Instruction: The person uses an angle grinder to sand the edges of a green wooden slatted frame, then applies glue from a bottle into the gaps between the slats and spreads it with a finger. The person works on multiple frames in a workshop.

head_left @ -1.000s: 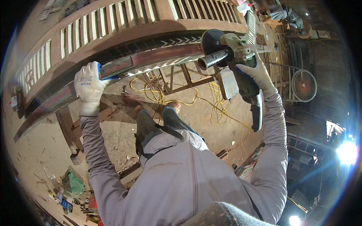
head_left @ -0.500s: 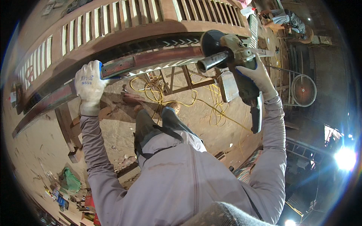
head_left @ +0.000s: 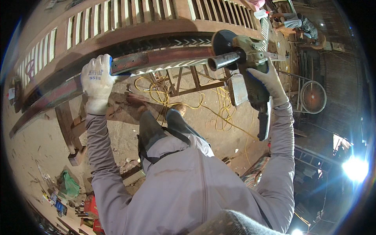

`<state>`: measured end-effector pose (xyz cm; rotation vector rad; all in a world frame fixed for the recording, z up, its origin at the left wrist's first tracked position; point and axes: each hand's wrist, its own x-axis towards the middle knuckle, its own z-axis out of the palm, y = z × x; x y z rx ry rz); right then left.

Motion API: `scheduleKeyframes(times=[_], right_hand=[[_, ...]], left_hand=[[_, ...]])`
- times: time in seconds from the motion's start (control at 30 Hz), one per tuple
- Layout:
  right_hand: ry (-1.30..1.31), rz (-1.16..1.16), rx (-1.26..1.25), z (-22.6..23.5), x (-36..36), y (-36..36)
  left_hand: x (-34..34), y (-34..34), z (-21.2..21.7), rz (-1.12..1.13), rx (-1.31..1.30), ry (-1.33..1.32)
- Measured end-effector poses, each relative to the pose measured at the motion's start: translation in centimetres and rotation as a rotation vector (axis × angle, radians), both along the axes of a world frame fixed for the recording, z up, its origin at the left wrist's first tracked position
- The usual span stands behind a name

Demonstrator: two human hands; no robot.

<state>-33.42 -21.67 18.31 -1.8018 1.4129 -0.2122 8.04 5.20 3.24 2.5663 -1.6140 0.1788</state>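
In a white glove with a blue palm, my left hand (head_left: 97, 80) wraps over the edge of a long reddish-brown beam (head_left: 168, 58), its thumb beneath. My right hand (head_left: 270, 80), also gloved, is closed around the body of an angle grinder (head_left: 252, 84). The grinder's side handle (head_left: 224, 61) points left, with nobody's fingers on it. Its dark disc (head_left: 224, 42) is by the right part of the beam; whether they touch, I cannot tell. A dark curved bar with pale chevron marks (head_left: 188, 40) runs along the beam's far side.
Beyond the beam stands a slatted frame (head_left: 105, 19). Yellow cord (head_left: 156, 88) lies coiled on the floor near my feet, beside a metal support frame (head_left: 196, 80). A round fan (head_left: 313, 97) stands at right. Another person (head_left: 303, 25) is at far right. Green cloth (head_left: 69, 184) lies lower left.
My left hand sits slightly farther up and right in view, still gripping the beam. The grinder appears slightly farther right relative to the beam. The whole view has shifted a little.
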Motion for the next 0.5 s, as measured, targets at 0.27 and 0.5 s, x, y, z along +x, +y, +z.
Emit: scheduleKeyframes(times=[0.27,0.5], right_hand=[[0.075,0.213,-0.064,0.8,8.6,5.5],[0.172,0.416,-0.106,1.3,11.4,7.6]], left_hand=[[1.0,0.2,-1.7,-0.037,-0.130,-0.100],[0.3,0.2,-0.5,-0.041,-0.063,0.102]])
